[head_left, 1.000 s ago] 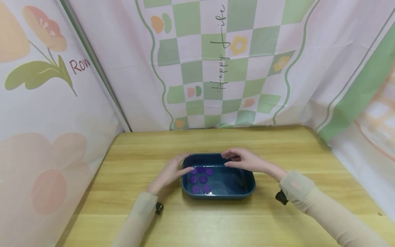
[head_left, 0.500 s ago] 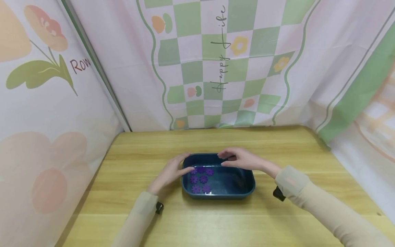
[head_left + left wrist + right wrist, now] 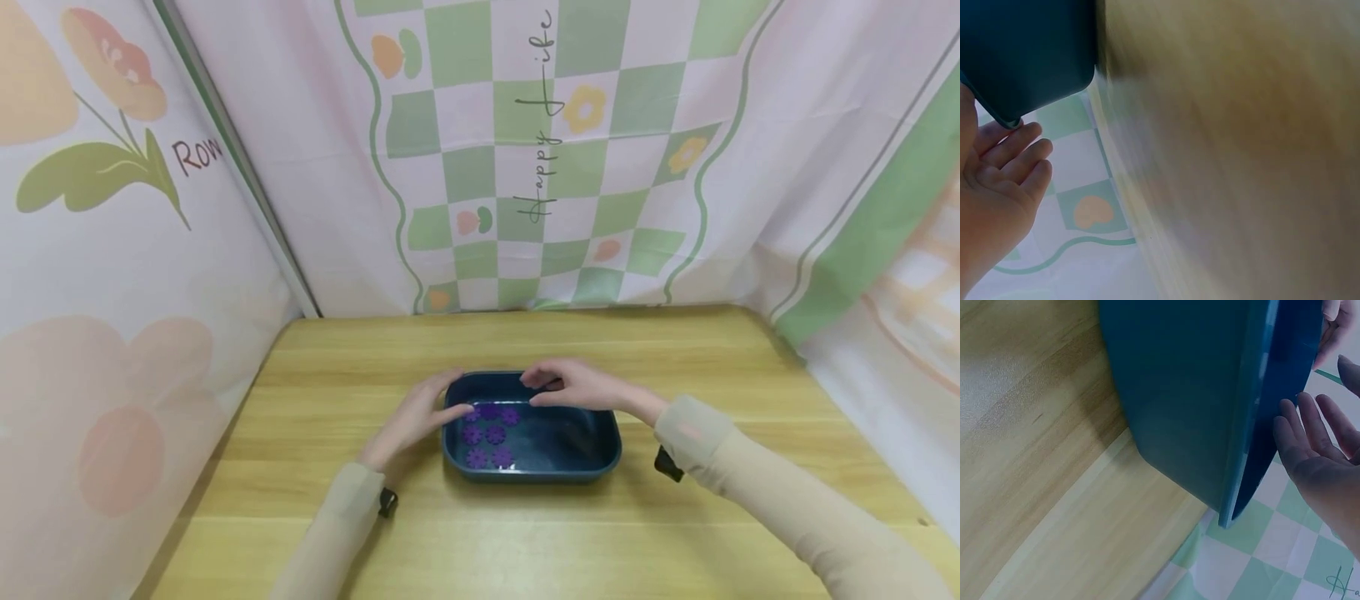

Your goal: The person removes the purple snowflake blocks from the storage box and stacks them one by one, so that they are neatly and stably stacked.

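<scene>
A dark blue rectangular plastic basin stands on the table in the head view. Several purple flower-shaped pieces lie in its left part, spread in rough rows. My left hand holds the basin's back left corner, thumb over the rim and fingers along the outside; the left wrist view has those fingers right at the rim corner. Over the basin's far side hovers my right hand, fingers loosely bent with nothing between them. In the right wrist view the right hand overlaps the basin's opening.
The wooden table surrounds the basin. Behind it hangs a green-and-white checked curtain, and another printed curtain closes off the left. Black wrist straps sit below both beige sleeves.
My right hand has drifted left over the basin, toward the purple flower pieces. The left hand, the basin and the pieces stay in place.
</scene>
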A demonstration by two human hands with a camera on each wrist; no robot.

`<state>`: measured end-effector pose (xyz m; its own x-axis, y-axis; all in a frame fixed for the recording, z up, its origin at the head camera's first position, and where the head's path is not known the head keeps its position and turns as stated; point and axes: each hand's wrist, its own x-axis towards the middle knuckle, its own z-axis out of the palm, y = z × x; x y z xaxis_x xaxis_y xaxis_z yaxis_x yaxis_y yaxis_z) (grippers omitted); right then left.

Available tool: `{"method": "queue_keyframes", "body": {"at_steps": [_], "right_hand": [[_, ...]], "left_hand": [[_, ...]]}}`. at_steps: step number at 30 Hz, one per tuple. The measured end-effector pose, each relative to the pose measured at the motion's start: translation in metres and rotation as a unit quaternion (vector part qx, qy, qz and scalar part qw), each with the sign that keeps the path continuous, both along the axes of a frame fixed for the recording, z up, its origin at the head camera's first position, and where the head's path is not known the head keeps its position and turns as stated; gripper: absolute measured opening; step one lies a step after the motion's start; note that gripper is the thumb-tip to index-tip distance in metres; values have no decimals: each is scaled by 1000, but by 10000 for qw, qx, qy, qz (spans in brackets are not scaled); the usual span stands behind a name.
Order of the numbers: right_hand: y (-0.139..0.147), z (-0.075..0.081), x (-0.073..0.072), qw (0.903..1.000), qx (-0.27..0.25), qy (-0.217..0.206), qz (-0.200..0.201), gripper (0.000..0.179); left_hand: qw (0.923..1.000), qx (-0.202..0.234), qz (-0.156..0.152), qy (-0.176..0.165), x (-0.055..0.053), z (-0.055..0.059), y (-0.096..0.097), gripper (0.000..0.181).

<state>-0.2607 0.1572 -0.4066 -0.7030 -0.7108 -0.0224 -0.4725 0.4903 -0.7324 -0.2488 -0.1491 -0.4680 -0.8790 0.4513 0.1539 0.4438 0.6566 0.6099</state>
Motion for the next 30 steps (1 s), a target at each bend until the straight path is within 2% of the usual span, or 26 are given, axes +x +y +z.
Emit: {"method": "queue_keyframes", "body": {"at_steps": [15, 30], "right_hand": [[-18, -9, -9, 9993, 257, -84, 263, 42], [-31, -6, -16, 9966, 656, 74, 493, 37]], "left_hand": [[9972, -496, 140, 547, 2, 5, 3, 70], [9951, -728, 95, 661, 1, 6, 3, 70]]}}
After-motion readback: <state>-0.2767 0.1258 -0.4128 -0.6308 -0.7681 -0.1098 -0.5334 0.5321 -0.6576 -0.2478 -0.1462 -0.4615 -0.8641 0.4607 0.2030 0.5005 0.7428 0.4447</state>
